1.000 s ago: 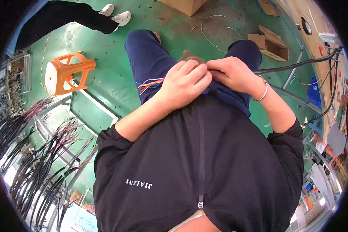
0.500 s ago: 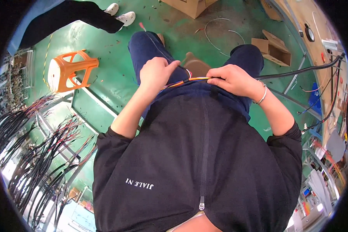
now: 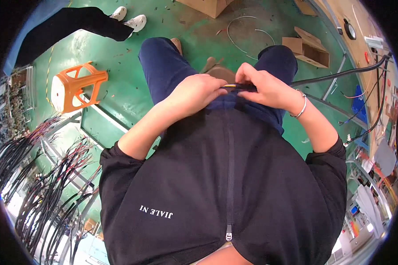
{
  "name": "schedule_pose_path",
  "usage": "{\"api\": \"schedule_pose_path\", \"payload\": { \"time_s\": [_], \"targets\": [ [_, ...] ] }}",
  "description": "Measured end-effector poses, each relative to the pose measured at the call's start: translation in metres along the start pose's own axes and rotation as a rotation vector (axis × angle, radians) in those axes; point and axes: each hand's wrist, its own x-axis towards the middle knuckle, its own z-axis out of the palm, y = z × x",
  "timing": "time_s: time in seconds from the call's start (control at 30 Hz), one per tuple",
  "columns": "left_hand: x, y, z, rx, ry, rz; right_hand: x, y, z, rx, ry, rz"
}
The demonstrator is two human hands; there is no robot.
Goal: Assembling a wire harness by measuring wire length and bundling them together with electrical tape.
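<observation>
Over my lap, my left hand (image 3: 202, 91) pinches a bundle of thin coloured wires (image 3: 229, 86), of which a short yellow and dark stretch shows between the hands. Close by on the right, my right hand (image 3: 264, 88) grips the black sheath (image 3: 242, 86) where the wires come out of it. From behind my right hand the thick black cable (image 3: 336, 77) runs to the workbench at the right. The fingertips of both hands are nearly together. The free ends of the wires are hidden by my left hand.
An orange stool (image 3: 75, 88) stands on the green floor at left. Below it, many black cables (image 3: 44, 190) hang from a metal frame. An open cardboard box (image 3: 309, 52) and a white wire loop (image 3: 231, 37) lie ahead. At right is a wooden workbench (image 3: 353, 48); another person's legs (image 3: 75, 26) show far left.
My left hand has moved right along the wires, close to my right hand. Less of the coloured wires shows now, and the loose strand above my left hand is out of sight.
</observation>
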Motion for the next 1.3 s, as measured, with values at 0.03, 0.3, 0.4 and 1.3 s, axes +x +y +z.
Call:
{"api": "schedule_pose_path", "payload": {
  "time_s": [0.03,0.3,0.4,1.3],
  "targets": [
    [0.000,0.000,-0.001,-0.056,0.000,-0.026,-0.002,0.001,0.000,0.002,0.001,0.003],
    [0.004,-0.003,-0.002,-0.153,-0.019,0.014,-0.006,0.006,0.001,-0.365,0.092,-0.268],
    [0.005,-0.004,0.002,-0.159,-0.011,0.033,-0.006,0.010,0.005,-0.340,0.094,-0.303],
    [0.009,-0.006,-0.019,-0.855,-0.377,-0.373,-0.006,-0.002,-0.001,-0.321,-0.029,-0.178]
  ]
}}
